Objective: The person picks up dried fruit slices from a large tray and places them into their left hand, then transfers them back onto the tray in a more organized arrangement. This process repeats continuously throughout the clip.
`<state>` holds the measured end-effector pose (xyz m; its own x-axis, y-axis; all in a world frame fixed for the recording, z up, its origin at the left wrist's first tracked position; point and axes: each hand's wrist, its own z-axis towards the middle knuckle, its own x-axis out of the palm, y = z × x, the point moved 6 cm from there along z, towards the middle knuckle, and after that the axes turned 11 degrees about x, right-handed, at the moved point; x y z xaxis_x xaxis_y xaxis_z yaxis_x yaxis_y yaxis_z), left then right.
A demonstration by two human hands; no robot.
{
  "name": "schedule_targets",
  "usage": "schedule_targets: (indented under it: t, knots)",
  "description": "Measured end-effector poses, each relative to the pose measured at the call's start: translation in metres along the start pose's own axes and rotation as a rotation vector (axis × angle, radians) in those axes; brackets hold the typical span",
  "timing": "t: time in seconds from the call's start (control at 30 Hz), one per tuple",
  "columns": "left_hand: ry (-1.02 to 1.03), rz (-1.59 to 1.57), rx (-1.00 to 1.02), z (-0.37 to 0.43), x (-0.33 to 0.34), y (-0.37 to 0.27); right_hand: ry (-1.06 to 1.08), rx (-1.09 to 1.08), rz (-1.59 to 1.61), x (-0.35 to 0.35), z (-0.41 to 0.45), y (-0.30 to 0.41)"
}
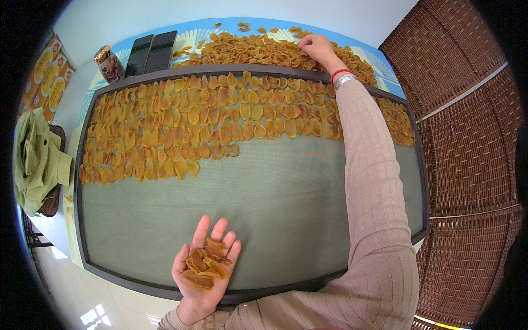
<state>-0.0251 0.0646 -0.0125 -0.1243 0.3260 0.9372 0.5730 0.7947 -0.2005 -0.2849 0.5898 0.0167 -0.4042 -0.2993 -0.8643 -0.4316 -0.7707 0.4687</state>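
Palm up over the near part of a framed mesh screen (pixel 268 198), my left hand (pixel 206 268) cups several dried amber-brown slices (pixel 204 268). My right hand (pixel 319 49) reaches past the screen's far edge to a large heap of similar slices (pixel 247 49); its fingertips are bent down at the heap's upper right, and whether they pinch a slice is not clear. Rows of flat slices (pixel 222 99) cover the screen's far part, with the lower rows reaching only from the left side to about the middle. One darker, squarish piece (pixel 233 150) lies at the end of a row.
Two dark phones (pixel 150 53) and a patterned container with a gold lid (pixel 109 64) stand beyond the screen's far left corner. Green cloth (pixel 37 161) hangs over something brown at the left. A woven brown screen (pixel 470 123) rises along the right side. A printed orange box (pixel 49 78) is at upper left.
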Motion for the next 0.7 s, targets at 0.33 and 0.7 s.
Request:
schedule_targets:
  t: [0.33,0.7]
  knots:
    - [0.012,-0.006,-0.003,0.0,0.002,0.0,-0.034,0.064,0.218,-0.019,-0.003,-0.021]
    - [-0.082,0.044,0.007,-0.001,0.006,0.001,0.011,0.166,0.472,-0.037,-0.022,-0.021]
